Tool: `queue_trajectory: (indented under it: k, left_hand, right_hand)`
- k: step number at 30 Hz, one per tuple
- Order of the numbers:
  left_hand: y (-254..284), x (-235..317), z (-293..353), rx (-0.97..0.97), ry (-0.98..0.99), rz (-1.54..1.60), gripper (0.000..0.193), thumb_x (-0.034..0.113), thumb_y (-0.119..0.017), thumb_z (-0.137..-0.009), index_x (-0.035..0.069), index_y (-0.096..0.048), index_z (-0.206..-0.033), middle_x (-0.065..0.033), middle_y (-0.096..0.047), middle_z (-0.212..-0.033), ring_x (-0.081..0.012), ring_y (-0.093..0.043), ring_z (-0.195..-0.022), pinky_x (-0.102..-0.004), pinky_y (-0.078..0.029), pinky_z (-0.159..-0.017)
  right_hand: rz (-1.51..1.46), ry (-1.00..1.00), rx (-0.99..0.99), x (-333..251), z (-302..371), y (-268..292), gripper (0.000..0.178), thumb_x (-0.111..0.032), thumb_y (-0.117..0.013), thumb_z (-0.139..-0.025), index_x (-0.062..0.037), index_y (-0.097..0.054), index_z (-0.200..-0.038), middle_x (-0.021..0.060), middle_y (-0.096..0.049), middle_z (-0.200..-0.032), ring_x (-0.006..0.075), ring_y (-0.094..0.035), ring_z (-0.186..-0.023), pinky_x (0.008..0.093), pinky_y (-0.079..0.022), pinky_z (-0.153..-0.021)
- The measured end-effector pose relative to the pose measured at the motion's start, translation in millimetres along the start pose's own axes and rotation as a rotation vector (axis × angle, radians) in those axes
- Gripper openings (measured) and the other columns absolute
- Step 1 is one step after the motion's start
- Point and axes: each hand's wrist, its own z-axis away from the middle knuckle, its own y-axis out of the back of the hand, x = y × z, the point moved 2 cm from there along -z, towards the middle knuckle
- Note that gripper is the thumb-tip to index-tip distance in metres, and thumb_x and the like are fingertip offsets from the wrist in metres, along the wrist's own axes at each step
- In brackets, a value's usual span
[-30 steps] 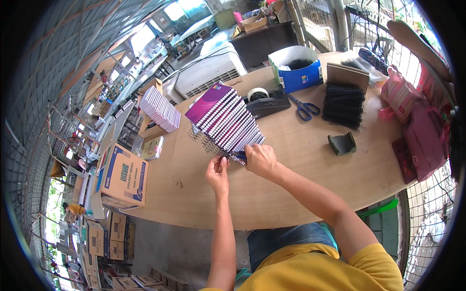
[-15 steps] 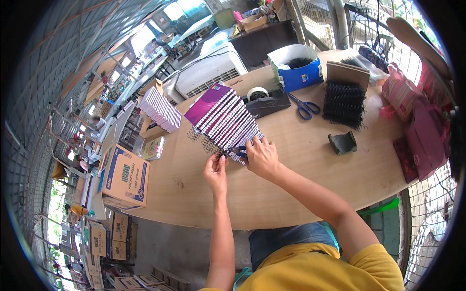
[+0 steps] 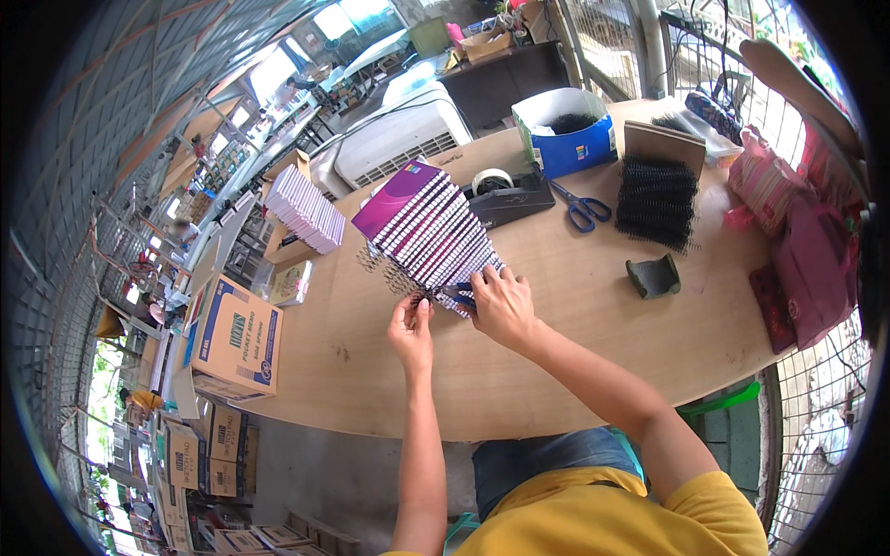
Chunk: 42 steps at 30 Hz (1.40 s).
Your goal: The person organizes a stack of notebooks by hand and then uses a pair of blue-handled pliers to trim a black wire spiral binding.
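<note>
A slanting row of purple-covered notebooks [image 3: 428,222] lies overlapped on the table, spines and page edges in bands. Loose ends of black spiral coils [image 3: 394,273] stick out along its left side. My left hand [image 3: 411,334] pinches one dark coil end at the near corner of the row. My right hand [image 3: 502,306] is wrapped round blue-handled pliers [image 3: 458,293], whose jaws point toward the left fingertips. The jaws are too small to make out clearly.
Behind the notebooks stand a tape dispenser [image 3: 512,196] and a blue box [image 3: 577,153]. Scissors [image 3: 582,208], a bundle of black coils [image 3: 656,199] and a dark curved piece [image 3: 654,276] lie to the right. A carton [image 3: 236,338] and stacked notebooks [image 3: 306,211] are at left.
My hands and the pliers stay almost in place at the near corner of the notebooks, with only a very slight shift. A person in the far left background has moved.
</note>
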Motion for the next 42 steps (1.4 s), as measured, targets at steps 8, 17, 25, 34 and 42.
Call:
queue_trajectory:
  k: [8, 17, 25, 34, 42]
  left_hand:
    - [1, 5, 0, -0.008, -0.007, 0.01, 0.021, 0.003, -0.06, -0.092, -0.006, -0.059, -0.111, -0.0077, -0.065, -0.097, -0.0107, -0.062, -0.083, -0.0248, -0.054, -0.075]
    - [4, 6, 1, 0.004, 0.009, 0.022, 0.023, 0.006, -0.062, -0.091, -0.008, -0.059, -0.109, -0.0078, -0.065, -0.091, -0.011, -0.063, -0.077, -0.0258, -0.056, -0.072]
    - [1, 18, -3, -0.029, 0.009, 0.038, 0.022, 0.006, -0.061, -0.092, -0.007, -0.059, -0.109, -0.0073, -0.065, -0.094, -0.0109, -0.062, -0.08, -0.0254, -0.055, -0.074]
    - [1, 25, -7, -0.032, 0.013, -0.034, 0.022, 0.007, -0.061, -0.092, -0.006, -0.059, -0.109, -0.0068, -0.064, -0.094, -0.0107, -0.062, -0.079, -0.0254, -0.055, -0.073]
    - [-2, 28, -6, 0.0, -0.011, 0.011, 0.02, 0.009, -0.061, -0.093, -0.006, -0.06, -0.106, -0.006, -0.064, -0.091, -0.0093, -0.061, -0.078, -0.0247, -0.055, -0.071]
  right_hand:
    - [-0.041, -0.013, -0.118, -7, -12, -8, 0.039, -0.032, -0.073, -0.074, -0.001, -0.059, -0.093, 0.0143, -0.062, -0.094, 0.0319, -0.063, -0.085, 0.0476, -0.051, -0.068]
    - [-0.018, -0.018, -0.009, -6, -2, 11, 0.042, -0.033, -0.074, -0.074, -0.0009, -0.059, -0.097, 0.0149, -0.06, -0.095, 0.0329, -0.061, -0.09, 0.0482, -0.05, -0.069]
    - [0.003, 0.024, -0.015, -7, -11, 5, 0.038, -0.03, -0.073, -0.073, -0.0008, -0.059, -0.092, 0.0159, -0.061, -0.093, 0.0334, -0.062, -0.088, 0.0467, -0.051, -0.066]
    - [0.009, 0.029, -0.006, -5, -12, 9, 0.035, -0.029, -0.075, -0.07, -0.0038, -0.058, -0.086, 0.0146, -0.061, -0.089, 0.0316, -0.063, -0.082, 0.0452, -0.05, -0.063]
    - [0.019, 0.078, 0.075, -13, -15, 13, 0.035, -0.031, -0.073, -0.073, -0.0042, -0.059, -0.09, 0.0126, -0.059, -0.098, 0.0299, -0.061, -0.089, 0.0478, -0.048, -0.069]
